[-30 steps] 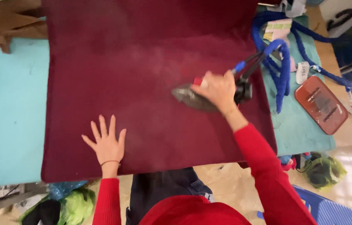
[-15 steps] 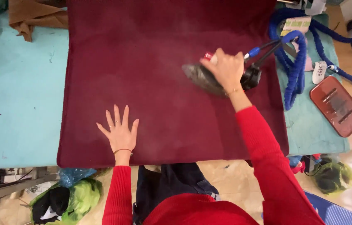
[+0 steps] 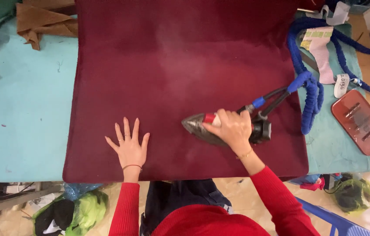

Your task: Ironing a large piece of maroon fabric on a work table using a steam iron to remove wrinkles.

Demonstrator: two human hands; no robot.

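Two hands on a dark red cloth (image 3: pixel 185 70) spread over a turquoise table (image 3: pixel 23 118); right hand (image 3: pixel 231 129) irons, left hand (image 3: pixel 129 146) presses flat.
Right hand clamped round handle of steam iron (image 3: pixel 202 126), iron sole down on cloth near its front edge, right of centre, tip pointing left. Left hand open, fingers spread, palm down on cloth at front edge, well apart from iron. Blue-wrapped hose (image 3: pixel 309 83) runs from iron's rear up toward table's right back corner, looping over cloth's right edge. Red-brown iron rest tray (image 3: pixel 360 122) sits at table's right edge, beside hose. Brown fabric scraps (image 3: pixel 45 24) at back left corner. White paper slips (image 3: pixel 322 48) near back right under hose. Both sleeves red.
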